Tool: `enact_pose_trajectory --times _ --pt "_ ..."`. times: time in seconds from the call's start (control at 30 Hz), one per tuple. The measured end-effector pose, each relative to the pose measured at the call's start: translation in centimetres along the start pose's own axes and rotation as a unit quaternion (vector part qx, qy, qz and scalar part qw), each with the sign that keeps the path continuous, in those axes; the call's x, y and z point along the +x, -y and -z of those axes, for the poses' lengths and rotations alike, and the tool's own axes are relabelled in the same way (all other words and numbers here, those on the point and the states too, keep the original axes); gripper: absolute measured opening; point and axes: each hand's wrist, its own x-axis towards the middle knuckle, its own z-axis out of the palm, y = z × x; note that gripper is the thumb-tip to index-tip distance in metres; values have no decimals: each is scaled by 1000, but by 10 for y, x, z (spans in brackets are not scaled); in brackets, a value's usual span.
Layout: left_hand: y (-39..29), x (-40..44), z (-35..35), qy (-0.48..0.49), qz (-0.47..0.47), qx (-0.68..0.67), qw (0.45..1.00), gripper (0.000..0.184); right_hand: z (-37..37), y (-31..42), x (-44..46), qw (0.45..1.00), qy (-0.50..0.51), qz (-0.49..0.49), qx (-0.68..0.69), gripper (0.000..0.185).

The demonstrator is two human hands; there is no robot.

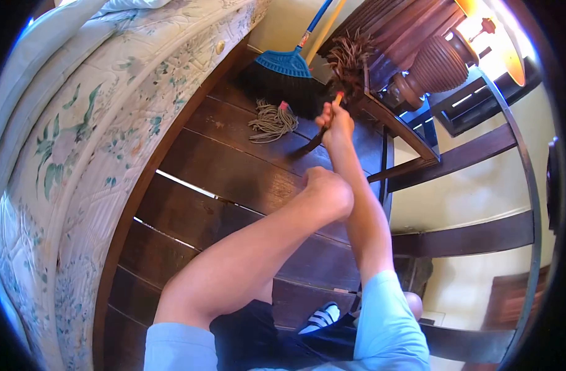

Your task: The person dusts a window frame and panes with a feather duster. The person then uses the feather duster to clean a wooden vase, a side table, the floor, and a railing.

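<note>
My right hand [338, 128] is stretched forward, its fingers closed around the thin handle of a feather duster. The brown feathers [349, 59] stand beyond the hand, beside a small wooden table, in line with the grip. A red and yellow bit of the handle shows above my fingers. On the other side of the hand a dark brown length slants down to the left and blurs. My left hand [322, 179] is bent at the wrist over the floor, close to my right forearm. Its fingers are mostly hidden, so I cannot see whether they hold anything.
A blue broom [285, 63] with black bristles leans in the corner, beside a grey string mop head [273, 122]. The small table [406, 127] carries a ribbed lamp [436, 65]. A bed [91, 161] runs along the left. Curved dark slats [465, 235] stand at right. Wooden floorboards [190, 167] have gaps.
</note>
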Motion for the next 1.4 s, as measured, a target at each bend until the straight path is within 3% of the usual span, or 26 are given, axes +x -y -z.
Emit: enact_pose_trajectory --times 0.07,0.1,0.23,0.37,0.4,0.5,0.57,0.63,0.7,0.83,0.97,1.0,1.1,1.13,1.17,1.2,1.23,1.3,1.33,1.37,1.4 --pt "10 2 0 3 20 -14 1000 32 -7 1 45 997 44 27 52 18" --pt "14 4 0 10 26 -20 999 32 -15 4 58 999 3 39 30 17" --pt "32 10 -4 21 15 -27 999 34 -17 -11 82 996 -90 -19 -8 11" --pt "46 32 -15 40 73 -19 996 36 22 -35 84 985 -129 -113 7 11" --pt "50 36 -16 34 75 -18 996 36 25 -32 58 981 -94 -86 -144 9" --pt "57 44 -14 45 71 -39 996 37 52 -41 28 963 -25 -47 -266 35" --pt "54 56 -17 74 85 -33 993 37 58 -22 -7 897 6 30 -441 32" --pt "52 65 -21 99 99 -17 990 37 81 -25 -12 831 11 169 -530 27" --pt "47 75 -24 113 109 9 987 37 90 -6 -39 796 47 256 -546 27" --pt "31 70 -30 163 98 1 982 37 117 20 -85 798 126 319 -495 17" --pt "34 44 -55 222 123 -103 962 37 174 22 -154 779 116 223 -575 16" --pt "38 30 -59 178 104 -179 962 30 189 21 -179 783 107 186 -584 13" --pt "31 -22 -78 -49 183 -364 912 23 221 32 -265 786 120 89 -600 7" --pt "26 -39 -96 -156 197 -375 892 24 208 57 -292 779 98 -58 -617 12" --pt "10 -55 -95 -194 235 -417 856 26 193 83 -316 755 73 -202 -619 17" --pt "-8 -70 -104 -227 293 -449 813 27 183 106 -336 746 52 -242 -618 22" --pt "-17 -84 -138 -295 254 -529 754 30 174 132 -355 736 32 -280 -616 27" --pt "-59 -122 -148 -233 339 -637 652 37 166 178 -388 733 29 -297 -611 32" --pt "-89 -143 -114 -207 358 -624 663 39 156 209 -400 723 29 -302 -621 33" --pt "-95 -154 -152 -284 262 -675 629 37 142 244 -409 714 26 -307 -629 33" --pt "-112 -176 -133 -249 277 -620 691 36 127 282 -415 696 30 -325 -639 34"
